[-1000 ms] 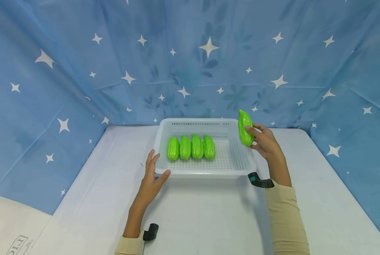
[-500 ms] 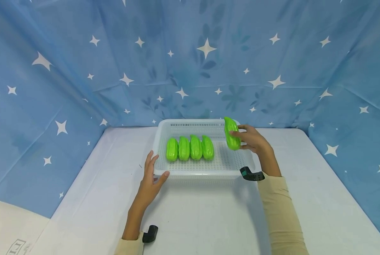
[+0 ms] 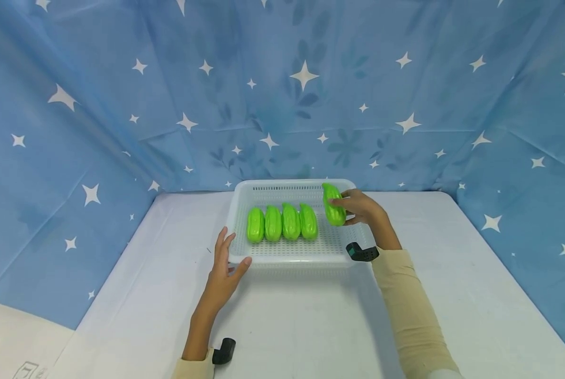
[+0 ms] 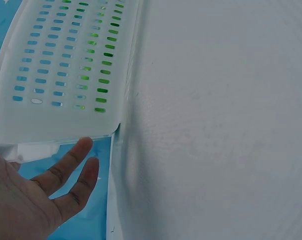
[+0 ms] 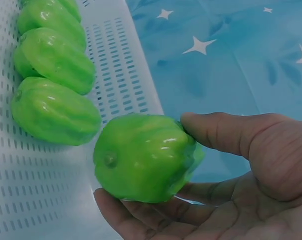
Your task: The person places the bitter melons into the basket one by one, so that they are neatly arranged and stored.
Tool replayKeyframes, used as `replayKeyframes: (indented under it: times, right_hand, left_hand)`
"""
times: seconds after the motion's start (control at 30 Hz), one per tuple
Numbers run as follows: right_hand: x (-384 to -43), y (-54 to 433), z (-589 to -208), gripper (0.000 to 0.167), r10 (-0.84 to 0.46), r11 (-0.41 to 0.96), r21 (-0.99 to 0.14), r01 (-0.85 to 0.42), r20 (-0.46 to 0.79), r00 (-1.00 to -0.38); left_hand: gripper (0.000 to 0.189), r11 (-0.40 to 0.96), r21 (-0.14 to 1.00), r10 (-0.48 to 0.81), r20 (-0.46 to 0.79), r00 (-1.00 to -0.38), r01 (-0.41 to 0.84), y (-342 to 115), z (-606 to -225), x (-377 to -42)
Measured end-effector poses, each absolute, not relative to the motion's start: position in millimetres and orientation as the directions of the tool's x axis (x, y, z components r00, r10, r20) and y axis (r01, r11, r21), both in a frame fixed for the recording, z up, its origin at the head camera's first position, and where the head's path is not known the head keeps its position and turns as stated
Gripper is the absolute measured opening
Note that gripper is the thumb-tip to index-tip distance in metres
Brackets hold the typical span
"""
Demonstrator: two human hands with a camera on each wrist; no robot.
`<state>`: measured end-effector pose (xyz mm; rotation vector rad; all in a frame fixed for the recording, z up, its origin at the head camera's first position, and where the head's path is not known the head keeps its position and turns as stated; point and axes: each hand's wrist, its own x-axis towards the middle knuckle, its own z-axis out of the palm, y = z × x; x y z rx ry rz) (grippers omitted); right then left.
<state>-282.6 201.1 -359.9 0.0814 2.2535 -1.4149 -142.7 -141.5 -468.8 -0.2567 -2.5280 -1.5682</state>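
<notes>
My right hand pinches a glossy green ribbed gourd between thumb and fingers. It hangs inside the right part of a white perforated plastic basket, tilted, with its pointed tip up. In the right wrist view, the thumb lies on one side of the held gourd and fingers curl beneath it. Several matching gourds lie side by side in the basket's left half. At the basket's front left corner is my left hand, its thumb by the front rim and fairly straight fingers along the left side.
The basket stands on a white-covered table, near the back edge. A blue curtain with white stars hangs behind and at both sides. A black device is worn on the left wrist, and another on the right.
My right hand has carried the gourd left and lower, from above the basket's right rim to inside the basket, nearer the row. My left hand has stayed at the corner.
</notes>
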Motion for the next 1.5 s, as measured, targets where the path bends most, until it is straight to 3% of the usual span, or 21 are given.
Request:
replayKeyframes:
  times: [0.43, 1.33, 1.5]
  right_hand:
    - [-299, 186, -364, 0.072, -0.229, 0.543, -0.759, 0.358, -0.545, -0.807]
    - [-319, 180, -392, 0.089, -0.161, 0.493, -0.713, 0.499, -0.638, -0.753]
    - [-318, 178, -392, 0.089, -0.126, 0.541, -0.675, 0.502, -0.655, -0.745]
  left_hand:
    - [0.076, 0.435, 0.869, 0.068, 0.23, -0.971, 0.237, -142, -468, -144]
    - [0.076, 0.426, 0.869, 0.071, 0.246, -0.967, 0.252, -143, -469, -147]
    - [0.077, 0.415, 0.878, 0.072, 0.229, -0.971, 0.238, -143, -470, -144]
